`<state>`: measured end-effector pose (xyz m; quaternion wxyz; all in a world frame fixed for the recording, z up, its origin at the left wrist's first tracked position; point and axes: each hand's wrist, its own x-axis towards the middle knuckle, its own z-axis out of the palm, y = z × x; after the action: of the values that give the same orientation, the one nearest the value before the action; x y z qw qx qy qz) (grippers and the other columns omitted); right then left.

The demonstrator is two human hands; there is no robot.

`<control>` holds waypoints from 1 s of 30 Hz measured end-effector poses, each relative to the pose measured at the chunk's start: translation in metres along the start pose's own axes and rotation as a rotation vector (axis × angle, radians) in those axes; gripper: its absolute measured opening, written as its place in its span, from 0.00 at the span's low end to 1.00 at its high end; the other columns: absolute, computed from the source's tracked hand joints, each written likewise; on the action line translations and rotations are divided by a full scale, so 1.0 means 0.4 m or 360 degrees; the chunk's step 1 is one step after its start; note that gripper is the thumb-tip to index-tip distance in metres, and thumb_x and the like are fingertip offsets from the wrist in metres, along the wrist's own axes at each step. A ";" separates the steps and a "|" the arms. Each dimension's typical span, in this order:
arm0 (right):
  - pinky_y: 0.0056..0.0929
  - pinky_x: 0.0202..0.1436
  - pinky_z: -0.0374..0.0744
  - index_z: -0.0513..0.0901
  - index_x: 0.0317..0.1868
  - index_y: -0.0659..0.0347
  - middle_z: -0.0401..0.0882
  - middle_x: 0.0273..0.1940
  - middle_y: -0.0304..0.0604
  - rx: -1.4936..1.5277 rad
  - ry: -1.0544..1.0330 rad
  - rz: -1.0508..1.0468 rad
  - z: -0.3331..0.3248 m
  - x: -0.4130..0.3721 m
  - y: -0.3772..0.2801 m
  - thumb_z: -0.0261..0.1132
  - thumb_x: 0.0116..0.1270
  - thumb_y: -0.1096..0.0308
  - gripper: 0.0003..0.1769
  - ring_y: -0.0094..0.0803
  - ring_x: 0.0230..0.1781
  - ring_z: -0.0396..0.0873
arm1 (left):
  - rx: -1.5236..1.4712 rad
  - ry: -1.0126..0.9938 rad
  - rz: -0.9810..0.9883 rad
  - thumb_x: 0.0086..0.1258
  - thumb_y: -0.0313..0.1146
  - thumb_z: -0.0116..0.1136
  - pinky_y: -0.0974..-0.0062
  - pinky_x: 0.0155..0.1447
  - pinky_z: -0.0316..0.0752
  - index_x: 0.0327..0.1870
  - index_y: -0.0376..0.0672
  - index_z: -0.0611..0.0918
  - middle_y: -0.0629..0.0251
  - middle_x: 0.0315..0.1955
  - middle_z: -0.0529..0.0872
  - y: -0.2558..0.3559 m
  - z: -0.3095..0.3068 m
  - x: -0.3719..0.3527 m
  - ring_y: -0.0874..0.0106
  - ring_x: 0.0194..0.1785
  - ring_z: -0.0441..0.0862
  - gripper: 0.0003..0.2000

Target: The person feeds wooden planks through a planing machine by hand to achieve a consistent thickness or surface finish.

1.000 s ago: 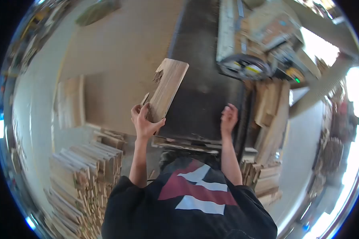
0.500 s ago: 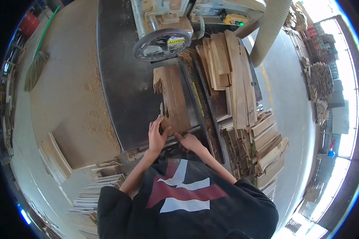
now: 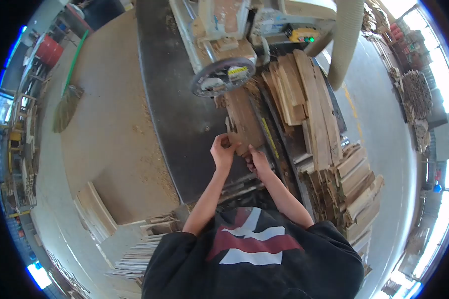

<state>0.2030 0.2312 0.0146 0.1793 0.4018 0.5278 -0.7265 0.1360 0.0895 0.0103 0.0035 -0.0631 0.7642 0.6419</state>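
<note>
A brown wooden board [image 3: 245, 117] lies lengthwise on the dark metal machine table [image 3: 179, 99]. Its far end passes beneath the machine's black handwheel [image 3: 204, 88], where I lose sight of it. At the near left corner, my left hand [image 3: 223, 151] grips the board's edge between thumb and fingers. My right hand [image 3: 258, 163] is closed on the near end, thumb on top and fingers curled below. A ragged notch and a loose-looking pale splinter [image 3: 228, 123] show along the board's left edge.
Stacked planks [image 3: 312, 104] lie right of the table's rail, with more wood pieces [image 3: 356, 192] nearer me. A ribbed hose [image 3: 346, 45] hangs at the upper right, by a yellow control box [image 3: 303, 35]. Sawdust and a broom [image 3: 69, 107] are on the left.
Both hands have moved forward along the table with the board. Its far end has slid from in front of the handwheel to beneath it. My head view has shifted too.
</note>
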 end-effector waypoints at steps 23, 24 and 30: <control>0.23 0.15 0.58 0.79 0.32 0.54 0.73 0.22 0.31 0.0108 0.0308 -0.0124 0.257 0.252 -0.289 0.63 0.79 0.46 0.23 0.20 0.15 0.67 | -0.0857 0.0026 -0.0445 0.71 0.30 0.72 0.79 0.37 0.77 0.44 0.29 0.85 0.61 0.30 0.90 0.001 -0.055 0.340 0.75 0.33 0.85 0.11; 0.23 0.15 0.57 0.79 0.32 0.55 0.73 0.22 0.31 0.0107 0.0305 -0.0144 0.265 0.270 -0.298 0.63 0.79 0.46 0.23 0.20 0.15 0.67 | -0.0863 0.0046 -0.0437 0.71 0.30 0.72 0.79 0.37 0.77 0.44 0.29 0.85 0.61 0.30 0.90 -0.001 -0.079 0.331 0.75 0.33 0.85 0.11; 0.24 0.14 0.56 0.78 0.30 0.55 0.73 0.21 0.31 0.0058 0.0160 -0.0326 0.307 0.377 -0.338 0.61 0.80 0.49 0.22 0.20 0.13 0.65 | -0.0705 0.0048 -0.0360 0.77 0.32 0.66 0.74 0.48 0.85 0.51 0.34 0.85 0.59 0.41 0.91 -0.065 -0.281 0.106 0.71 0.44 0.90 0.10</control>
<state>-0.0305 0.1950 -0.0033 0.0700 0.3851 0.5611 -0.7294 0.1050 -0.0291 0.0008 0.0500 -0.1569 0.5929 0.7883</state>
